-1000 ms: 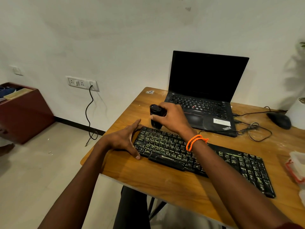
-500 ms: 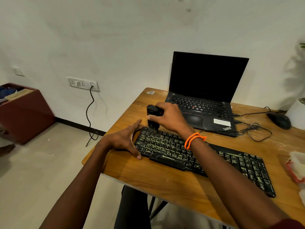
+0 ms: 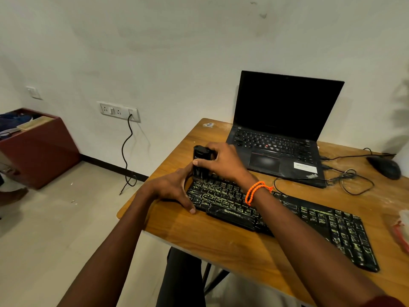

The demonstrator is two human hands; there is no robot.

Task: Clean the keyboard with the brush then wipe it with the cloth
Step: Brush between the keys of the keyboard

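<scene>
A long black keyboard [image 3: 309,220] with dusty, pale-streaked keys lies across the wooden table [image 3: 221,242]. My right hand [image 3: 221,162], with an orange band at the wrist, grips a black brush [image 3: 200,160] upright over the keyboard's far left corner, its lower end on the keys. My left hand [image 3: 174,189] rests against the keyboard's left end, thumb and fingers spread along the edge. A pale cloth with red trim [image 3: 402,231] shows at the right edge of the table, partly cut off.
An open black laptop [image 3: 281,134] stands behind the keyboard. A black mouse [image 3: 385,167] and tangled cables [image 3: 347,180] lie at the back right. A wall socket with a hanging cord [image 3: 126,147] and a dark red cabinet [image 3: 37,147] are to the left.
My right hand has carried the brush a little leftward, from just right of the keyboard's far left corner onto it. My left hand has stayed on the left end.
</scene>
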